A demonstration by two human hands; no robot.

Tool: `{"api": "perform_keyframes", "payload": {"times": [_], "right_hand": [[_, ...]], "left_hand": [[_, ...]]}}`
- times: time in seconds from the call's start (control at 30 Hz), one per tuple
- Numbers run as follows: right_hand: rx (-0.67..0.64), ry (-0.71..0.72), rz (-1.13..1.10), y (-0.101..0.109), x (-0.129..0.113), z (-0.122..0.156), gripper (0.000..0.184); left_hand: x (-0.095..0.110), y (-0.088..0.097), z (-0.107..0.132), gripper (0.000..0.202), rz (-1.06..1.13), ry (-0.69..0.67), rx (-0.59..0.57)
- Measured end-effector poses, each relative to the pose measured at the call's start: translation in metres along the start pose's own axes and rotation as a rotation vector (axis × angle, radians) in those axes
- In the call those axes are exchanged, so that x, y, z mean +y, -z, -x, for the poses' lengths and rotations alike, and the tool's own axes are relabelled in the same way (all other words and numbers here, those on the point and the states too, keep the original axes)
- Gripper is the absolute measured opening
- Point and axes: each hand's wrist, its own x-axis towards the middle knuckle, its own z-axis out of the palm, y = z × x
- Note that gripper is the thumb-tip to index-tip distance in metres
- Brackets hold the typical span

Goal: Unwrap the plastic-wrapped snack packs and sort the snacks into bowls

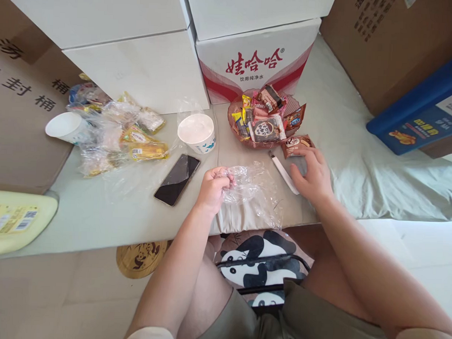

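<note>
My left hand (215, 189) is closed on a crumpled clear plastic bag (253, 190), which spreads to the right over the cloth's front part. My right hand (315, 176) has its thumb and fingers apart. Its fingertips reach the lower edge of a brown snack packet (297, 144); whether they press on it I cannot tell. Just left of that thumb lies a white-handled cutter (284, 173), its lower end close to the hand. Behind the cutter stands a pink translucent bowl (237, 133) holding several wrapped snacks, with a dark packet (267, 129) at its front.
A black phone (177, 179) lies left of my left hand, below an upright paper tub (196, 131). Several bagged snacks (116, 131) pile up around a tipped paper cup (66, 127). White cartons (252, 61) line the back; a blue box (417, 107) leans at right.
</note>
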Motion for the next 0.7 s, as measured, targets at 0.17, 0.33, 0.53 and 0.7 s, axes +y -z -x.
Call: {"api": "perform_keyframes", "payload": {"times": [0.17, 0.33, 0.53, 0.7], "right_hand": [[-0.020, 0.013, -0.071, 0.003, -0.008, 0.004, 0.020], [-0.063, 0.067, -0.078, 0.007, -0.016, 0.009, 0.021], [-0.466, 0.401, -0.260, 0.001, -0.058, 0.031, 0.055], [-0.600, 0.444, -0.267, -0.007, -0.062, 0.038, 0.036]], "left_hand": [[-0.002, -0.001, -0.001, 0.011, -0.019, 0.004, -0.006], [-0.005, -0.002, -0.004, 0.010, -0.031, -0.013, -0.024], [-0.008, -0.003, -0.004, 0.008, -0.069, -0.008, -0.050], [-0.006, 0.000, -0.002, 0.010, -0.079, -0.012, -0.069]]}}
